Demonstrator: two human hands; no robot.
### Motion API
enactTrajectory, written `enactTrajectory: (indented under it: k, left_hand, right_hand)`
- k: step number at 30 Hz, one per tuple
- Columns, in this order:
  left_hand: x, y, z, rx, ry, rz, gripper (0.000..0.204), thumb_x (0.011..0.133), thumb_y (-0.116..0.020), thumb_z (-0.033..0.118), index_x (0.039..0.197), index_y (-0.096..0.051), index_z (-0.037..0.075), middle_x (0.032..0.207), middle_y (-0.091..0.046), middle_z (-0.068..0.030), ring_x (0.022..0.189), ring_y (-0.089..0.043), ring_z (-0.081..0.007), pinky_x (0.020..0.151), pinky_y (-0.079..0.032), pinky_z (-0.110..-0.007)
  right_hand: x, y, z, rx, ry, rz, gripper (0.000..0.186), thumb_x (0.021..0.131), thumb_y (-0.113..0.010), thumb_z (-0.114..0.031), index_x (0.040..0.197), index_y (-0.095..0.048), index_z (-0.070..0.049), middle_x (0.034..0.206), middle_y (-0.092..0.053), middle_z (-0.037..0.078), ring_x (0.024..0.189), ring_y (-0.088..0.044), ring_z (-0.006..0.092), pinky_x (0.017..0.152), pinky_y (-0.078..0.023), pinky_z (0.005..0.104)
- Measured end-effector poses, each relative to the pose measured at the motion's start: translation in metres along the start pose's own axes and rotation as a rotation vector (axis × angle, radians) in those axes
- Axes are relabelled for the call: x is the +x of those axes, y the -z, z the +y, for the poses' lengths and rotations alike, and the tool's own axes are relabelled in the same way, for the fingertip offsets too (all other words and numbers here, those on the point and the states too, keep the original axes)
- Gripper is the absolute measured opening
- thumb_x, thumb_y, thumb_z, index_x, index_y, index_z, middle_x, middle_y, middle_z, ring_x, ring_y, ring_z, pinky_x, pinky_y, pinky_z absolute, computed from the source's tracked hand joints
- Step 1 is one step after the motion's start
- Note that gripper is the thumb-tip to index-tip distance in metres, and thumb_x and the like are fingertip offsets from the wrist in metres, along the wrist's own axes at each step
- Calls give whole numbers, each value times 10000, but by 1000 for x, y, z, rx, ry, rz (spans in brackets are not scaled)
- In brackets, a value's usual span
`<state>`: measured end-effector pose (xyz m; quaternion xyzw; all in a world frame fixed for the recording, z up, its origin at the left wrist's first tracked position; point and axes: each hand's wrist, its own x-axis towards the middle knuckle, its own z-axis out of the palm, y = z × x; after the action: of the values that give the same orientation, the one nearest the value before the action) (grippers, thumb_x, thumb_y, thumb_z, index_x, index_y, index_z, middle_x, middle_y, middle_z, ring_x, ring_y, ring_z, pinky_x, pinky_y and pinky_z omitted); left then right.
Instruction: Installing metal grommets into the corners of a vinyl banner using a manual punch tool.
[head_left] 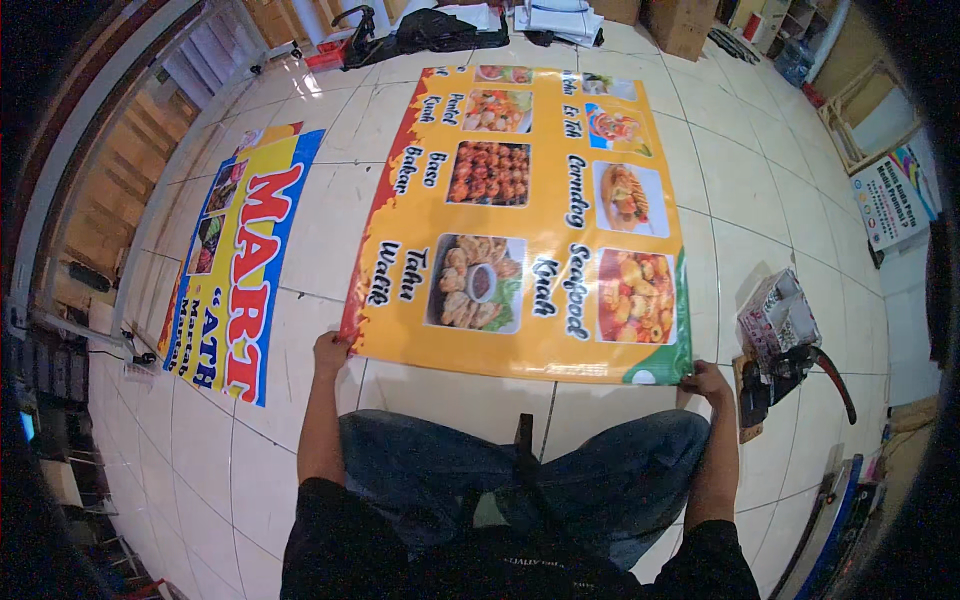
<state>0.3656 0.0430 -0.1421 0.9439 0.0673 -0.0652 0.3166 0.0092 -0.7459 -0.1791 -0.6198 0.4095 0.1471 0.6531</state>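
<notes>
A large yellow banner point(395, 330) with food pictures and black lettering lies spread on the tiled floor in front of my crossed legs. It has a red flame edge on its left and a green patch at its near right corner. My left hand point(332, 351) is closed on the near left corner of the banner. At the opposite end of the near edge, my right hand point(708, 382) pinches the green corner. The fingertips of both hands are partly hidden by the hands themselves.
A second banner point(262, 240), yellow and blue, lies to the left. Right of me stand a patterned box point(775, 325) and a black hand press point(790, 370) with a long curved lever. Black plastic bags point(450, 32) and white papers point(560, 18) lie at the far side. A sign point(890, 205) leans against the right wall.
</notes>
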Motion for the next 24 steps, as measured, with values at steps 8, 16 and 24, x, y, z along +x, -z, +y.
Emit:
enactTrajectory:
  k: [8, 16, 24]
  left_hand:
    - [-26, -25, 6, 215, -74, 384, 173, 800, -696, 157, 872, -636, 12, 793, -667, -174, 707, -646, -342, 650, -511, -412]
    - [-43, -16, 41, 376, 13, 446, 445, 794, -703, 241, 1163, -566, 34, 1126, -592, -223, 1030, -573, -350, 888, -452, -455]
    - [-89, -38, 186, 634, -621, 90, 595, 880, -564, 393, 1375, -430, 92, 1425, -316, -285, 1352, -258, -445, 1082, -210, -595]
  right_hand:
    - [0, 17, -33, -405, 12, -234, 249, 737, -795, -96, 916, -649, -5, 783, -659, 48, 677, -628, 151, 635, -549, 304]
    - [-12, 10, -52, -655, -43, -265, 276, 769, -780, -267, 895, -689, -40, 689, -655, 25, 597, -586, 112, 578, -504, 269]
    - [-40, -6, -90, -1434, 312, 413, 557, 845, -602, -470, 1236, -538, -78, 1212, -565, 198, 1082, -558, 346, 876, -475, 456]
